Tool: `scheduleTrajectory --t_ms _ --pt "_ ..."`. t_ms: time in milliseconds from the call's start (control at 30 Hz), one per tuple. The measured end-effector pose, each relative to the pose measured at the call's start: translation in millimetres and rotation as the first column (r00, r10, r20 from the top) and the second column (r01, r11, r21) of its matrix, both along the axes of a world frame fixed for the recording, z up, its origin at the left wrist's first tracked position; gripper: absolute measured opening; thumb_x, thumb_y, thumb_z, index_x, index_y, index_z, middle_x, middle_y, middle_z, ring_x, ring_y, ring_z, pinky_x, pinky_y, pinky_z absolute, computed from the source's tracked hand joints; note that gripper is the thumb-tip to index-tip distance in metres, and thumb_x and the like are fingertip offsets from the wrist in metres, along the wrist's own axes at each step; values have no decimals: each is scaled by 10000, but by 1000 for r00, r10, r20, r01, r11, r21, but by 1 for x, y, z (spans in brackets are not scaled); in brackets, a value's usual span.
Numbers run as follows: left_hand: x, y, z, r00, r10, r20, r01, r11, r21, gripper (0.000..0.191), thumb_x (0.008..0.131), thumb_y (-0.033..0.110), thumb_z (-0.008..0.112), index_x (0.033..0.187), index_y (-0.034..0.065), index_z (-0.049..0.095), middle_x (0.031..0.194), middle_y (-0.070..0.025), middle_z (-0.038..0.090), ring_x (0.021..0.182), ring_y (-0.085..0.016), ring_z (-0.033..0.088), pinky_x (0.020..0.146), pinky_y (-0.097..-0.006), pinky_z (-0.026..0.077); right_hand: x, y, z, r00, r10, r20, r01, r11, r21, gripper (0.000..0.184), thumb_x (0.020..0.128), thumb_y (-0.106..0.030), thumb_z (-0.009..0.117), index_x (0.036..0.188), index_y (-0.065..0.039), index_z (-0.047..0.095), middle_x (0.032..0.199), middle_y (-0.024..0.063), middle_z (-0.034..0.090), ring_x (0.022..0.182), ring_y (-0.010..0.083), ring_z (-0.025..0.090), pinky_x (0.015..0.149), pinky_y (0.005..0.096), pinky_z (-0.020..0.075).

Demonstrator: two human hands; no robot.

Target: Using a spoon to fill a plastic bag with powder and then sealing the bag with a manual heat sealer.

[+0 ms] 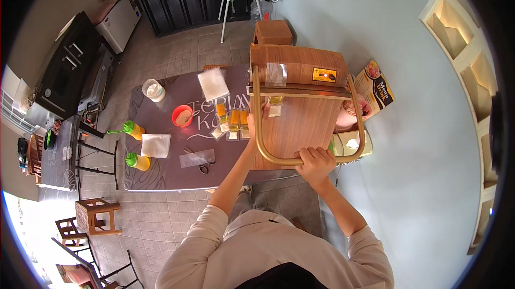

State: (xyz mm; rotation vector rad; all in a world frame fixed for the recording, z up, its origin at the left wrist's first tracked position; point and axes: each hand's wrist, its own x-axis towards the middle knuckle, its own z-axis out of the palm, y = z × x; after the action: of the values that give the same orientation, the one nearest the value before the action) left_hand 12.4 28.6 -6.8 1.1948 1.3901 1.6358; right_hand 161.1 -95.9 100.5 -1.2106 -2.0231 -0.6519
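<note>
A wood-cased plastic bag sealer [297, 130] with a red light lit on its yellow control panel [324, 75] stands at the table's right end. My right hand [317, 163] grips the front of its gold tubular handle [277, 160]. Beside the left arm of that handle is my left hand [252, 123], partly hidden by the tube. Its fingers reach to the edge of a small sachet [275, 111] with yellow liquid and a pale filling; whether they pinch it is unclear. The sachet's clear upper part [276, 74] extends beyond the sealing bar [305, 92].
Several filled sachets [234, 122], a red bowl [182, 115], a clear tub [153, 90] and stacked plastic bags [213, 84] lie left of the sealer. Scissors [204, 168] and two green-capped squeeze bottles [138, 161] are nearer the front. A menu board [374, 88] leans at right.
</note>
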Motion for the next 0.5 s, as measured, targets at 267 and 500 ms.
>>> scheduleTrajectory --t_ms 267,500 --pt "-1 -5 11 995 -6 -96 10 999 39 316 872 282 537 915 -20 619 749 -189 624 668 -303 633 564 -357 472 1 0 2 1000 -7 -2 7 1000 -18 216 548 -169 631 500 -154 421 457 -22 397 413 152 397 420 292 261" --pt "-2 -5 14 993 11 -116 -6 999 42 303 868 276 543 904 -14 618 730 -190 615 666 -305 633 555 -362 473 1 0 -1 1000 -6 -4 6 1000 -6 204 541 -171 621 511 -165 420 459 -29 369 412 146 384 428 291 247"
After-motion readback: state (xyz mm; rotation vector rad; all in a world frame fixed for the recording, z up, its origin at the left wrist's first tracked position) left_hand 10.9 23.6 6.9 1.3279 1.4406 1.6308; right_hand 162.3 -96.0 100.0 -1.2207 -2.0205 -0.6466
